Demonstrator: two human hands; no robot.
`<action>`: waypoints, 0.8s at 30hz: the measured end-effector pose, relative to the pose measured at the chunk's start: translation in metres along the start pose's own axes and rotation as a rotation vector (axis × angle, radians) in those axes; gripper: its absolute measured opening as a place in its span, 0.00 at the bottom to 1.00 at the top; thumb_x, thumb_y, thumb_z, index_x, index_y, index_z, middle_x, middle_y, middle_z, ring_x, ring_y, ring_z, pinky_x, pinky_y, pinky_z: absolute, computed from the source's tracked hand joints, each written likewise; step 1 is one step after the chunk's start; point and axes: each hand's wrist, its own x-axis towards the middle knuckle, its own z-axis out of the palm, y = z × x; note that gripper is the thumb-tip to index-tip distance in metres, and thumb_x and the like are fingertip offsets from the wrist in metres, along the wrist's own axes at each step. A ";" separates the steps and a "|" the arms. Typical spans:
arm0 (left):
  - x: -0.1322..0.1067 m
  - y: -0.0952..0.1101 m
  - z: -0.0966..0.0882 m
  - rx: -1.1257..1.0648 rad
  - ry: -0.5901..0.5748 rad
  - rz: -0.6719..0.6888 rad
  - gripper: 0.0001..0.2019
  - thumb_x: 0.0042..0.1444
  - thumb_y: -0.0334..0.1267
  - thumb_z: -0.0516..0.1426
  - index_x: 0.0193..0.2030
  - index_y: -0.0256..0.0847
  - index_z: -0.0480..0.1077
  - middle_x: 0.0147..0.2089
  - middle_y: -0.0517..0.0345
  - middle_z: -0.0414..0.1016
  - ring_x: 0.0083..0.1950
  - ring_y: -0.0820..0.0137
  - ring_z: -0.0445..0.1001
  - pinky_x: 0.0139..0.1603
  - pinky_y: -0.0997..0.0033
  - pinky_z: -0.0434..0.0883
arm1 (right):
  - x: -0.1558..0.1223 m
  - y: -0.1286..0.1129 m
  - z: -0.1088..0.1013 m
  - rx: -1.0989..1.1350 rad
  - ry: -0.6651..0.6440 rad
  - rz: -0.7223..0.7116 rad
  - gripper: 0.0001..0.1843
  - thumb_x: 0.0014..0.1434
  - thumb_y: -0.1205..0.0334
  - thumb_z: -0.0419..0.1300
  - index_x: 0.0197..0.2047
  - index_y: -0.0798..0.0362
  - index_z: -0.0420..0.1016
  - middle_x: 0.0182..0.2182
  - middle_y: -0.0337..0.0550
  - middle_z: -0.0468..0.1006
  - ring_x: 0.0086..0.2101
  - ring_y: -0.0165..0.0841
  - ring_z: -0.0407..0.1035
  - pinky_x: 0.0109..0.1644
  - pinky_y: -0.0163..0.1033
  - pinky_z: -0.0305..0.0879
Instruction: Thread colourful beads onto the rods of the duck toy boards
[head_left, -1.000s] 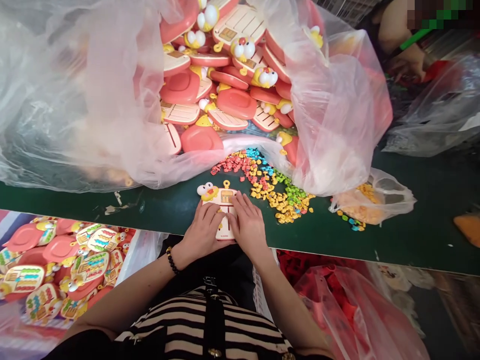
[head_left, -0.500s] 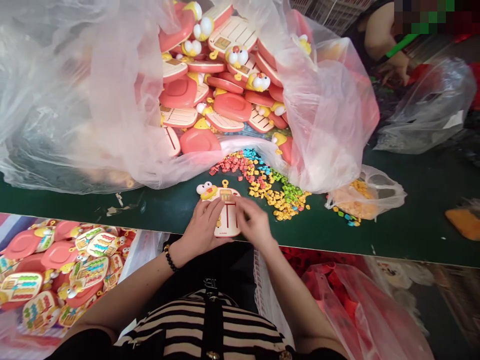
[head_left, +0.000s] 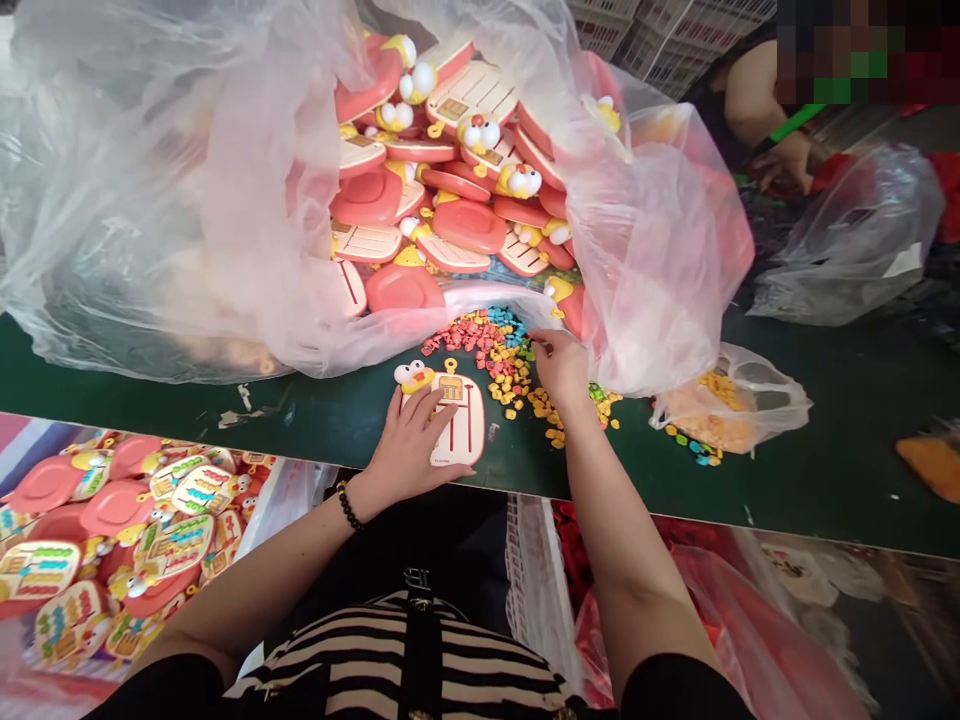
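Observation:
A cream toy board (head_left: 457, 425) with a yellow chick head lies on the green table (head_left: 825, 470) near its front edge. My left hand (head_left: 409, 445) rests on the board's left side, fingers spread and flat, holding it down. My right hand (head_left: 559, 365) reaches forward into the pile of small coloured beads (head_left: 506, 355), fingers curled down into the beads. What the fingers pinch is hidden.
A big clear plastic bag (head_left: 225, 200) of pink and cream chick boards (head_left: 450, 190) fills the back of the table. A small bag of beads (head_left: 731, 405) lies at the right. Finished boards (head_left: 112, 530) lie in a bin at lower left. Another person's hand (head_left: 784, 160) works at upper right.
My right hand left the board and moved forward and right into the bead pile. My left hand stayed on the board, whose rods now show uncovered.

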 end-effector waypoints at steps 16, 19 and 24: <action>-0.003 0.000 -0.001 0.006 0.021 -0.011 0.35 0.49 0.60 0.61 0.57 0.39 0.67 0.62 0.41 0.67 0.64 0.50 0.62 0.67 0.42 0.51 | 0.011 -0.025 -0.006 -0.116 -0.033 -0.033 0.11 0.54 0.68 0.57 0.38 0.53 0.79 0.36 0.49 0.81 0.38 0.41 0.73 0.46 0.46 0.68; -0.003 0.000 0.000 -0.008 0.014 -0.014 0.35 0.48 0.59 0.62 0.58 0.40 0.67 0.62 0.41 0.67 0.65 0.50 0.62 0.66 0.43 0.53 | -0.017 -0.042 -0.003 0.119 0.001 -0.111 0.10 0.58 0.63 0.57 0.41 0.52 0.79 0.37 0.45 0.81 0.37 0.39 0.73 0.46 0.45 0.70; -0.004 0.000 0.001 -0.007 0.010 -0.020 0.35 0.48 0.58 0.62 0.58 0.38 0.66 0.63 0.40 0.66 0.65 0.51 0.62 0.66 0.44 0.54 | -0.063 -0.071 0.017 0.188 -0.068 -0.255 0.12 0.63 0.64 0.54 0.43 0.49 0.80 0.43 0.45 0.81 0.46 0.38 0.74 0.52 0.45 0.70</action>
